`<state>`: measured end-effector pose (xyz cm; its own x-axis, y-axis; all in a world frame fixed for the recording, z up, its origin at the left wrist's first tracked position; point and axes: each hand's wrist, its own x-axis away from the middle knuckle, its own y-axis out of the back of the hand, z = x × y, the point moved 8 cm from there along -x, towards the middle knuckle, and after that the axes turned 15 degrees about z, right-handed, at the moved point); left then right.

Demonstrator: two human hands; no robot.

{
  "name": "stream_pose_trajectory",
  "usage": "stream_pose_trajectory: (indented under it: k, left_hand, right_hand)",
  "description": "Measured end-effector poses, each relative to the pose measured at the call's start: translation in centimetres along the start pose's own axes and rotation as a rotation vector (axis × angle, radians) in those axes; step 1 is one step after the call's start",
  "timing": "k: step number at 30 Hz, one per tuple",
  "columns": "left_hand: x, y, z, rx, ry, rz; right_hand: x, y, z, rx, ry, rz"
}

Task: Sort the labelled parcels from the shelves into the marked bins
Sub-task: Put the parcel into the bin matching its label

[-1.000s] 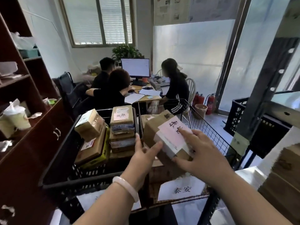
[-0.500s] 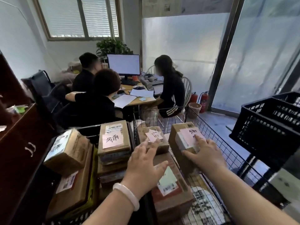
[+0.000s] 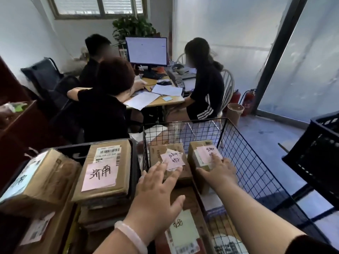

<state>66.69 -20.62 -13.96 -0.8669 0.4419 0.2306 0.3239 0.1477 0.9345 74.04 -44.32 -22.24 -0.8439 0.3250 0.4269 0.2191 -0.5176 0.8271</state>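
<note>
The parcel (image 3: 194, 153) stands at the right of the wire bin (image 3: 256, 162) under the right hand (image 3: 219, 172), whose flat, spread fingers rest on its top and partly cover a pink note (image 3: 206, 150) with black handwritten Chinese characters. The left hand (image 3: 157, 191), open with fingers spread, reaches over a second parcel (image 3: 157, 153) just beside it, whose pink slip (image 3: 174, 159) bears similar writing. In the black crate (image 3: 73, 152) to the left, a box (image 3: 121, 162) shows a printed barcode label (image 3: 108, 153) and a pink handwritten sheet (image 3: 100, 174).

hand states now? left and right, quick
Left hand: open, straight fingers touching the middle parcel.
Right hand: open, resting flat on the right-hand parcel.
</note>
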Motion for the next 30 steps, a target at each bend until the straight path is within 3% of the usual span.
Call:
stream_pose_trajectory:
  k: [12,22,30]
  left_hand:
    - [-2.2,0.1,0.4,-0.004,0.067,-0.036]
    - [-1.0,2.1,-2.0,0.003,-0.088,-0.078]
    - [4.6,1.4,-8.5,0.030,-0.426,-0.111]
  right_hand:
    - [-3.7,-2.5,3.2,0.087,0.166,0.183]
    - [7.9,1.1,2.5,0.201,0.317,-0.117]
    - [26.1,2.1,-3.7,0.148,0.163,-0.380]
